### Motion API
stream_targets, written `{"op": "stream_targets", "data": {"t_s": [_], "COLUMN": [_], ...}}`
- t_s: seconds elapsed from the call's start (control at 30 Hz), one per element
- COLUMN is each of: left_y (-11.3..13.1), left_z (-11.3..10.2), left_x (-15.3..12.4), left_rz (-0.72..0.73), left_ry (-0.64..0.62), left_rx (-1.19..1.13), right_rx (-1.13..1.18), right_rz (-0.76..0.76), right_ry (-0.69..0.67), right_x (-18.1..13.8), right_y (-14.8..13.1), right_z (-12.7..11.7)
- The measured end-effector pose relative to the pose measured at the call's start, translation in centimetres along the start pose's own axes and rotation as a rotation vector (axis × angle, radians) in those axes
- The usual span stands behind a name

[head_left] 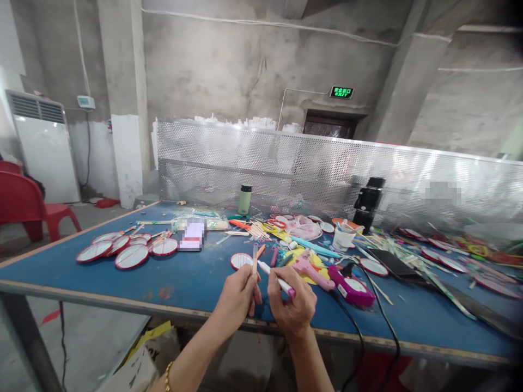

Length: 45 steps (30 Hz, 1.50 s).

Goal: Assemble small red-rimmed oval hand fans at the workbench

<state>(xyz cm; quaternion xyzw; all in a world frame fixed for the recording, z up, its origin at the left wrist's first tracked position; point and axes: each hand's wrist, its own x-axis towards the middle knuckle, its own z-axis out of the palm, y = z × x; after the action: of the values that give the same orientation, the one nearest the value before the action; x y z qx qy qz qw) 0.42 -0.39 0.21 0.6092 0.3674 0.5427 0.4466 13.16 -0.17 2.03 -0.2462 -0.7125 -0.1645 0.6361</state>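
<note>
Upright in my left hand (242, 288) is a flat wooden craft stick (255, 260), pinched between thumb and fingers near the table's front edge. My right hand (293, 299) grips a white marker pen (278, 279) with a magenta end, its tip pointing at the stick; whether the tip touches the stick I cannot tell. Just behind my left hand lies a round white disc (240, 261) with a red rim, partly covered by the fingers. A pink glue gun (312, 272) rests on yellow material right of my right hand, beside a purple box-shaped device (352, 287).
Several red-rimmed white discs (131, 256) lie in a group on the left of the blue table (196, 288). A phone (192, 235), a green bottle (244, 199) and a white cup (344, 238) stand or lie farther back. Black cables (382, 310) hang over the front edge.
</note>
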Motion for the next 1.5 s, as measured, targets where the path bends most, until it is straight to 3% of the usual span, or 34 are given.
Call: {"op": "stream_targets", "data": {"t_s": [1.5], "left_y": [-0.03], "left_z": [0.02], "left_x": [0.11], "left_rz": [0.007], "left_ry": [-0.003], "left_rx": [-0.006], "right_rx": [0.009], "right_rz": [0.0], "right_ry": [-0.003], "right_x": [-0.05], "right_y": [0.04], "right_z": [0.05]}}
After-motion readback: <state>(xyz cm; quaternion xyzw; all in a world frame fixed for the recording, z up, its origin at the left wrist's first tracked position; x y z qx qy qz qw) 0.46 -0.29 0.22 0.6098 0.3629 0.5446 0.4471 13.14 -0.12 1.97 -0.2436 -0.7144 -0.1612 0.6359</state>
